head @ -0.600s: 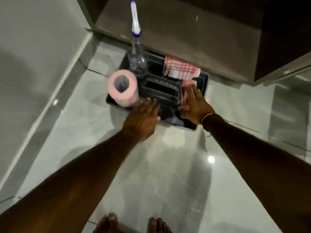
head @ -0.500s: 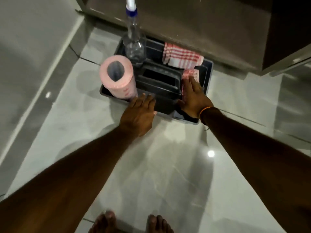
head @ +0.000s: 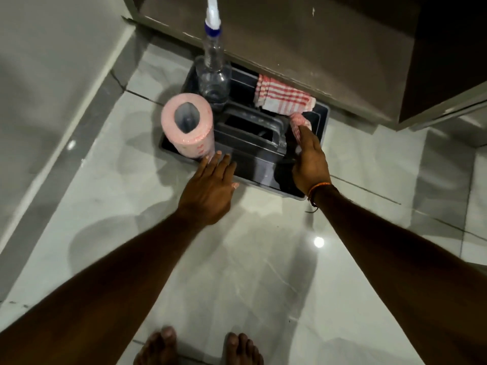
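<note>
A dark plastic caddy with a centre handle stands on the tiled floor against a cabinet. It holds an upright pink paper roll, a clear spray bottle and a folded red-and-white checked cloth. My left hand lies flat with straight fingers at the caddy's near edge, fingertips beside the roll's base. My right hand reaches into the right compartment, its straight fingers resting on a small bunched checked cloth. The right thumb is hidden.
A brown cabinet rises directly behind the caddy, and a pale wall runs along the left. My bare feet stand on the glossy floor tiles below the arms.
My left hand has shifted slightly left, closer to the roll's base. My right hand stays on the small cloth in the right compartment. The view has moved a little.
</note>
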`<state>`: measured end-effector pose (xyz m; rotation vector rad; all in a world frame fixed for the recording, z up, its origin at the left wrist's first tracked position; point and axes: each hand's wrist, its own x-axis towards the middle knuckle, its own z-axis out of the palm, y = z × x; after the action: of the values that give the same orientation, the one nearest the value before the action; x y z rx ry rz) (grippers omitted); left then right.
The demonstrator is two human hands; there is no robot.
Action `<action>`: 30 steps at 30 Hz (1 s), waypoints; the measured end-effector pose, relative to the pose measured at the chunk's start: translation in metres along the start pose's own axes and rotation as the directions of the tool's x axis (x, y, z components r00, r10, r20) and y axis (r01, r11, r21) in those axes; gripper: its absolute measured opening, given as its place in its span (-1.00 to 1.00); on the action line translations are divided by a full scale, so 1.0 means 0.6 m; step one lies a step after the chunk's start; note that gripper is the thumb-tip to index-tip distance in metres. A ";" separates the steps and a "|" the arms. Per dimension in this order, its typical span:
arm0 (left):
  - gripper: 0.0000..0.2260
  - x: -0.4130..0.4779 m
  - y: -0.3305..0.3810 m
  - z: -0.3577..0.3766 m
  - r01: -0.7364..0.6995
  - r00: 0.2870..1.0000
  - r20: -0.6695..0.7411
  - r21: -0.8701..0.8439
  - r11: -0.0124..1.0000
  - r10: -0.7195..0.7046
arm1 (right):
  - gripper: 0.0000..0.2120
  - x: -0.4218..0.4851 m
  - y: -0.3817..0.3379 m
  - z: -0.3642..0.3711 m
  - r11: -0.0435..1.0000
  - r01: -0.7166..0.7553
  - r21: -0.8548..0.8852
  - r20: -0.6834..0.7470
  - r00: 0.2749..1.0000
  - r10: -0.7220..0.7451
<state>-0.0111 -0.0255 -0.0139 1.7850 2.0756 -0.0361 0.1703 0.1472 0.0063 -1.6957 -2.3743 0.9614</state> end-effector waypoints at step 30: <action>-0.37 -0.524 -0.307 0.328 0.615 0.763 -0.032 -0.270 0.741 -0.645 | -0.17 -0.217 -0.340 0.570 0.679 0.713 -0.172 0.579 0.631 -0.516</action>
<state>-0.0989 -0.4101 -0.1394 0.8862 2.5554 0.1401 -0.0850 -0.1590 -0.1236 -0.5109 -3.3157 0.8780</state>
